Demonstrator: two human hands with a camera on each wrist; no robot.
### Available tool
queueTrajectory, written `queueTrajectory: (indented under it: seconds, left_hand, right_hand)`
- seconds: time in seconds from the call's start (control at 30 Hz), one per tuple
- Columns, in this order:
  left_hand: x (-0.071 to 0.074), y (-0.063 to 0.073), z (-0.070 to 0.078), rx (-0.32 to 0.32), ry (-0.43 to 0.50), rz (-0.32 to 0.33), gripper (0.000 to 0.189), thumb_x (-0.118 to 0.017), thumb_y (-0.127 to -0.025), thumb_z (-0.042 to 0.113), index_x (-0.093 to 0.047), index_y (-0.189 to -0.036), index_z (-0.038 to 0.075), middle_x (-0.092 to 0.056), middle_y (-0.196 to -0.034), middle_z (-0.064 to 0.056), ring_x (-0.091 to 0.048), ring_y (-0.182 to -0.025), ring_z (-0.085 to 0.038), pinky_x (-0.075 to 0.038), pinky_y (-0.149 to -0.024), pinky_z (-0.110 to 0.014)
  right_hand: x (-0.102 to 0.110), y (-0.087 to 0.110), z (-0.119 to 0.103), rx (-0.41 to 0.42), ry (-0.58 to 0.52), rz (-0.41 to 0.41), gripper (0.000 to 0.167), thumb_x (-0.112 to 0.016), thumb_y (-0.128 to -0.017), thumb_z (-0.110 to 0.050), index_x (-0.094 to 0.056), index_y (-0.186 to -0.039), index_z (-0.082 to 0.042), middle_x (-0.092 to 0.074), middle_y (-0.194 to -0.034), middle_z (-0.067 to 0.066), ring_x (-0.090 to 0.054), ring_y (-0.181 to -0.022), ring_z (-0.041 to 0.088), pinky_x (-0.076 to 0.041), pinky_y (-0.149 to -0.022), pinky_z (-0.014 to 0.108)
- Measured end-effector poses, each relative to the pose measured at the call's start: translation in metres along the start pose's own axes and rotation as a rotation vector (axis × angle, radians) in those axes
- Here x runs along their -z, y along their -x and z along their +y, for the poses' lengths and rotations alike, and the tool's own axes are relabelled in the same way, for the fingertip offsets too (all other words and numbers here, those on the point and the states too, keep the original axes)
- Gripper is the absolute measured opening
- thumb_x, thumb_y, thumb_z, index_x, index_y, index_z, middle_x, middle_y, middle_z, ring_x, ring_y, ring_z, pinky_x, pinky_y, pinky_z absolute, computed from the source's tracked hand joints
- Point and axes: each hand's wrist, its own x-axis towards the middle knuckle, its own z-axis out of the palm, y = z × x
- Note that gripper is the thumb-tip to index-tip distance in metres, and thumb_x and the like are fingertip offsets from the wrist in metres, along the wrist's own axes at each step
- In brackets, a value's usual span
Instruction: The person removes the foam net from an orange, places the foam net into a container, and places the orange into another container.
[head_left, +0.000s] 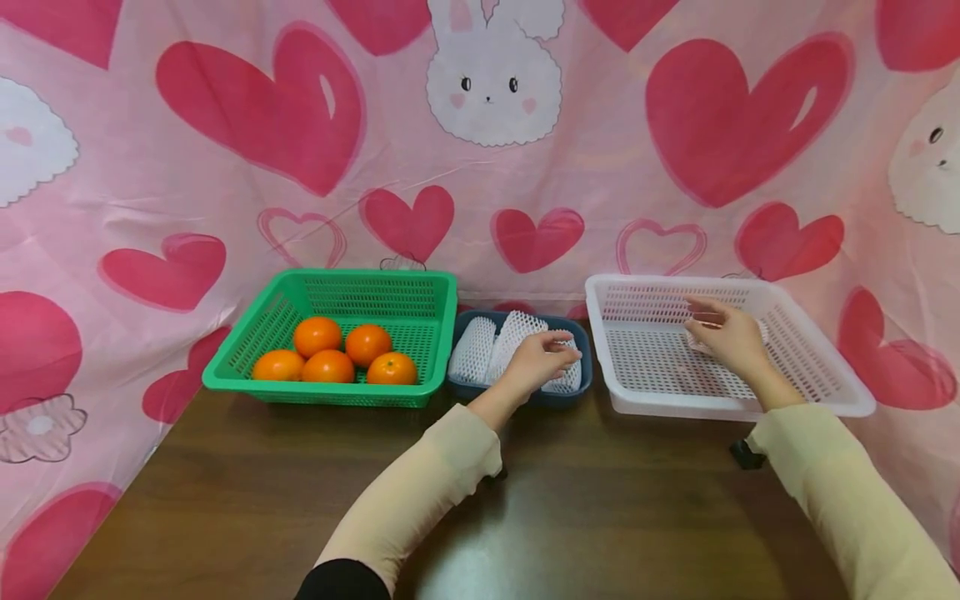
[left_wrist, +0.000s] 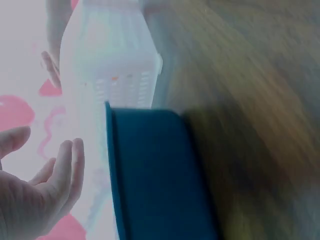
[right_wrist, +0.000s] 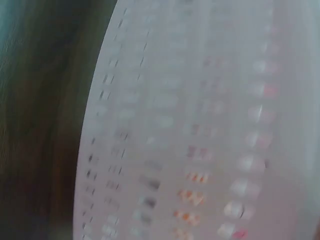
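My left hand (head_left: 536, 362) hovers over the small dark blue basket (head_left: 517, 398), thumb and fingers apart with nothing between them. White foam net sleeves (head_left: 474, 350) lie in that basket, partly covered by the hand. In the left wrist view the same hand (left_wrist: 42, 195) appears beside the basket's blue wall (left_wrist: 155, 170). Over the white slotted basket (head_left: 637, 400), my right hand (head_left: 727, 337) has its fingers loosely spread. A pale netted thing (head_left: 697, 340) sits beneath it, mostly hidden by the hand. Orange colour shows through the slots of the white basket wall (right_wrist: 165, 100) in the blurred right wrist view.
A green basket (head_left: 330, 387) with several oranges (head_left: 328, 367) stands on the left. All three baskets line the back of the brown wooden table (head_left: 570, 517). Close behind them hangs a pink curtain (head_left: 615, 167) with hearts and rabbits.
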Motion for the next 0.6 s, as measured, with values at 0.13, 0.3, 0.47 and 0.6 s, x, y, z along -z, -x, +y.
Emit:
queueTrajectory:
  seconds: [0.13, 0.3, 0.47, 0.6]
  left_hand:
    - [-0.011, -0.002, -0.002, 0.022, 0.057, -0.017, 0.047, -0.068, -0.098, 0.007, -0.055, -0.142, -0.004, -0.067, -0.118, -0.019, -0.068, -0.109, -0.039, -0.056, -0.093, -0.039]
    - [-0.024, -0.003, -0.006, 0.069, 0.141, -0.019, 0.053, -0.07, -0.095, 0.003, -0.052, -0.145, -0.002, -0.064, -0.116, -0.015, -0.069, -0.105, -0.039, -0.057, -0.091, -0.04]
    - [-0.037, -0.003, -0.007, 0.13, 0.311, 0.0, 0.059, -0.068, -0.094, -0.002, -0.046, -0.149, -0.004, -0.061, -0.127, -0.02, -0.069, -0.094, -0.029, -0.054, -0.095, -0.045]
    - [-0.046, -0.002, -0.007, 0.174, 0.412, 0.014, 0.062, -0.065, -0.093, -0.006, -0.042, -0.151, -0.004, -0.063, -0.126, -0.018, -0.067, -0.09, -0.022, -0.054, -0.096, -0.044]
  right_hand:
    - [0.005, -0.001, 0.014, -0.003, 0.066, 0.009, 0.05, -0.062, -0.103, -0.01, -0.047, -0.145, 0.011, -0.05, -0.137, 0.04, -0.05, -0.124, 0.057, -0.055, -0.094, 0.035]
    - [0.008, -0.004, 0.029, 0.035, 0.159, 0.041, 0.045, -0.062, -0.098, 0.0, -0.049, -0.137, 0.017, -0.048, -0.131, 0.044, -0.044, -0.122, 0.06, -0.036, -0.101, 0.071]
    - [0.009, -0.009, 0.039, 0.052, 0.225, 0.078, 0.044, -0.062, -0.093, 0.003, -0.051, -0.133, 0.017, -0.043, -0.13, 0.045, -0.036, -0.124, 0.062, -0.027, -0.104, 0.072]
    - [0.011, -0.011, 0.045, 0.03, 0.25, 0.046, 0.05, -0.063, -0.092, 0.003, -0.047, -0.136, 0.018, -0.037, -0.134, 0.047, -0.032, -0.127, 0.063, -0.025, -0.106, 0.072]
